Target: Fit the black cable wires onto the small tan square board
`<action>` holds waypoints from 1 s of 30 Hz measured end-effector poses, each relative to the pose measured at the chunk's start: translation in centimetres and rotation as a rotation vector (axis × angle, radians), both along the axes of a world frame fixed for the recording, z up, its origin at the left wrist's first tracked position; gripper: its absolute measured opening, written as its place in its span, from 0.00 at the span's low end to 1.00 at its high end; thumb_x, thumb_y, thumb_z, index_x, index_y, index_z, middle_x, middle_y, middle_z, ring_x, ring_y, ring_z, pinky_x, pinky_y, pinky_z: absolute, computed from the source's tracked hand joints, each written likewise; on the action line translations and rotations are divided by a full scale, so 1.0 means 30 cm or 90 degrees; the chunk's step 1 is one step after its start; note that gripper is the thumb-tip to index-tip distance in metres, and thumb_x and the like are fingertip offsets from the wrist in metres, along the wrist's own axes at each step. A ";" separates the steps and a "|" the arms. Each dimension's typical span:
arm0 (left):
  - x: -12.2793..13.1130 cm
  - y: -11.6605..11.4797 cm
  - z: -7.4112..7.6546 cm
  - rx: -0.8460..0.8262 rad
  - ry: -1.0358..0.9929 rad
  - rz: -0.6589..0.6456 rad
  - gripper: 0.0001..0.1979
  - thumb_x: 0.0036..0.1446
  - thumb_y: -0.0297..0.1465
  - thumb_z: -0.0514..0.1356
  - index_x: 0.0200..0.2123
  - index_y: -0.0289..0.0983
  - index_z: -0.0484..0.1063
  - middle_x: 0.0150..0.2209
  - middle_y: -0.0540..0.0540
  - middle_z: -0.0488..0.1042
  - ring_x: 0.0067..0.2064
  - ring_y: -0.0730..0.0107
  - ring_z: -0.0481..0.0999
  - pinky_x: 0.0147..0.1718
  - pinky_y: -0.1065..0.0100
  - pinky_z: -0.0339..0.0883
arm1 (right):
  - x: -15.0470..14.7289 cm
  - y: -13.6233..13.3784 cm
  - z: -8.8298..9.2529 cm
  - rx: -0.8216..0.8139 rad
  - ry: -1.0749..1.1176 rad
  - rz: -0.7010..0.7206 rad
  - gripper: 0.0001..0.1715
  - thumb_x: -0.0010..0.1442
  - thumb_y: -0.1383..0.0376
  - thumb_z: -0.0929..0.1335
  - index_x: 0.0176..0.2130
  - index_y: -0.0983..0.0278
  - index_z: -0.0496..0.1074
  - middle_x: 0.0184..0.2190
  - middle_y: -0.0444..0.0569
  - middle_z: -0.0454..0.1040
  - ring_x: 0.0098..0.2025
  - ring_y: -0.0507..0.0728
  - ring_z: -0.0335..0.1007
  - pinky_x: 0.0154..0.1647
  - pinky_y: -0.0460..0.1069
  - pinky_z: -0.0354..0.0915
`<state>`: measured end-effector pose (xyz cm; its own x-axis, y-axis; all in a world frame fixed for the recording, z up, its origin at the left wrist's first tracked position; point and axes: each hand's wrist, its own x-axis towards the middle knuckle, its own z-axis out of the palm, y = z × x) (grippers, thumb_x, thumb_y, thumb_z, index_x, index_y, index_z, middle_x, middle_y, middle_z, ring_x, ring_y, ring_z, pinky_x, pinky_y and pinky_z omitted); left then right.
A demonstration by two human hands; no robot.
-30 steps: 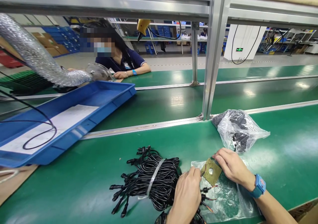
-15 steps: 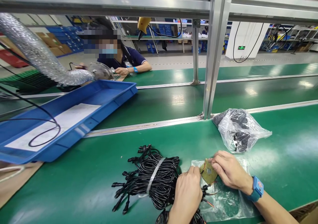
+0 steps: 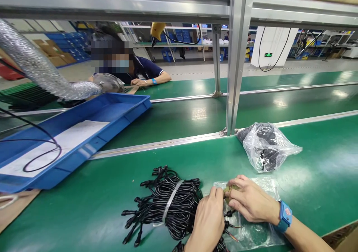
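My left hand (image 3: 208, 218) is closed in a pinch, over the right side of a bundle of black cables (image 3: 167, 203). Thin wires at a cable's end seem to be between its fingertips, though mostly hidden. My right hand (image 3: 248, 199) grips a small yellowish pad (image 3: 227, 194), its fingers folded over most of it. Both sets of fingertips meet at the pad. A clear strap (image 3: 171, 203) goes round the bundle, whose black connectors fan out leftward. Bare-ended orange wires (image 3: 232, 237) stick out past my left hand over a flat clear plastic bag (image 3: 263, 233).
A clear bag of black parts (image 3: 267, 147) lies beyond my right hand. A long blue tray (image 3: 117, 121) with a paper sheet (image 3: 64, 144) stands at left under a silver duct (image 3: 41, 62). A metal post (image 3: 234, 65) rises at centre. A co-worker (image 3: 145, 71) sits across the bench.
My right hand has moved slightly left and closed its fingers over the yellowish pad, which showed flat and open before. My left hand stays pinched near it. The view has shifted a little.
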<state>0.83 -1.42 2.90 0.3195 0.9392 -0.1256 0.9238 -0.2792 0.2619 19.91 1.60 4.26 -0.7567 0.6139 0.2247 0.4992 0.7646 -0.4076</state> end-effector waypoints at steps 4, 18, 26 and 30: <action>-0.007 0.000 -0.003 -0.001 -0.004 -0.007 0.16 0.61 0.15 0.47 0.39 0.37 0.70 0.39 0.44 0.74 0.37 0.63 0.78 0.36 0.65 0.65 | 0.004 0.003 0.000 -0.002 0.011 0.018 0.15 0.74 0.63 0.59 0.40 0.61 0.71 0.39 0.53 0.77 0.50 0.62 0.68 0.51 0.59 0.65; 0.011 0.005 0.007 -0.013 0.050 0.000 0.19 0.57 0.12 0.49 0.40 0.37 0.74 0.40 0.45 0.75 0.38 0.60 0.81 0.36 0.64 0.67 | 0.019 0.012 -0.025 -0.018 0.081 0.008 0.20 0.76 0.60 0.55 0.41 0.62 0.71 0.41 0.55 0.77 0.52 0.64 0.67 0.51 0.60 0.65; 0.006 0.012 0.003 -0.001 0.062 -0.034 0.18 0.58 0.14 0.51 0.41 0.38 0.75 0.40 0.45 0.75 0.38 0.60 0.81 0.35 0.64 0.67 | 0.016 0.017 -0.034 -0.023 0.114 0.014 0.22 0.76 0.59 0.54 0.40 0.62 0.71 0.42 0.55 0.76 0.52 0.62 0.67 0.50 0.59 0.64; 0.000 0.009 -0.001 0.002 0.058 -0.035 0.17 0.60 0.14 0.51 0.39 0.38 0.75 0.40 0.46 0.75 0.37 0.61 0.81 0.34 0.65 0.66 | 0.013 0.016 -0.033 -0.019 0.118 0.024 0.26 0.77 0.58 0.53 0.38 0.63 0.71 0.40 0.55 0.75 0.49 0.62 0.68 0.49 0.58 0.63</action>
<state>0.83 -1.16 2.87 0.3585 0.9208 -0.1535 0.9268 -0.3313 0.1770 20.29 2.08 3.26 -0.7263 0.5947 0.3447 0.3853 0.7675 -0.5123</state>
